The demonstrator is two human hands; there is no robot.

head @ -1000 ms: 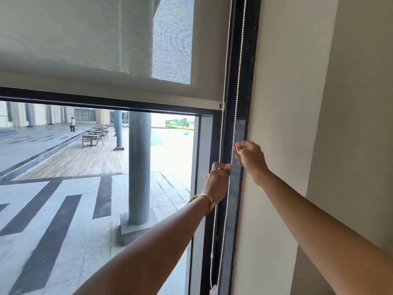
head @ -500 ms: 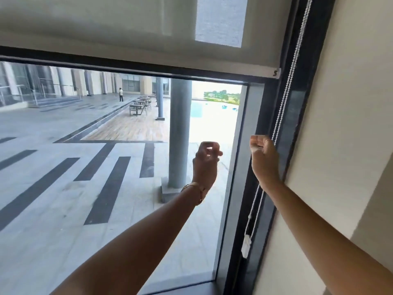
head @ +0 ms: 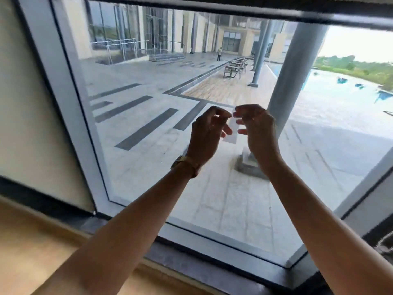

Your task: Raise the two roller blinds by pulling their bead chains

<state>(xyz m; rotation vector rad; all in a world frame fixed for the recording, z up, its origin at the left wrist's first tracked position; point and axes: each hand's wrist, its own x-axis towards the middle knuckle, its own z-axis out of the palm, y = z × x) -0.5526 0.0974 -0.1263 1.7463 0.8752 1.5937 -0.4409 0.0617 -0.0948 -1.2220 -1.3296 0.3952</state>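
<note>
My left hand [head: 207,135], with a gold bracelet at the wrist, and my right hand [head: 256,133] are raised side by side in front of the window glass [head: 148,103]. Their fingertips nearly meet. Both have loosely curled, separated fingers and hold nothing. The raised roller blind's dark bottom bar [head: 212,6] runs along the top edge of the view. A blurred pale loop at the far lower right [head: 386,241] may be the bead chain; it is well away from both hands.
A grey window frame [head: 70,103] slants down the left, beside a beige panel [head: 27,103] that could be wall or a lowered blind. A dark sill [head: 212,271] and wooden floor [head: 32,252] lie below. Outside are a paved plaza, a column and a pool.
Both hands have let go of the bead chain and moved left to the middle of the window. The view has swung left and down, so the chain sits at the right edge.
</note>
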